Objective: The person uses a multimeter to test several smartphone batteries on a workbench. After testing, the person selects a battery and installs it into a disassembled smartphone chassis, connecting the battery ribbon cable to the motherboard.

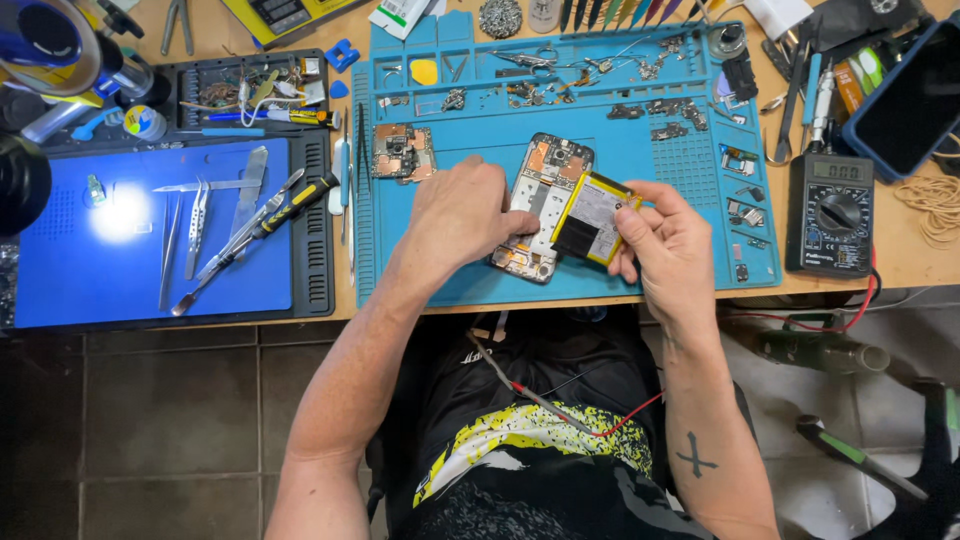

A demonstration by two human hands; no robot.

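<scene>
Yellow-edged battery tilted, long axis diagonal, in right hand.

Under your left hand lies an opened phone body, its back cover off, showing a pale inner frame with copper-coloured parts at both ends. It lies flat, slightly slanted, its near end just beneath your fingertips. Your right hand pinches a flat rectangular battery, white and black with a yellow edge. The battery tilts up over the phone body's right side, its far edge raised.
</scene>
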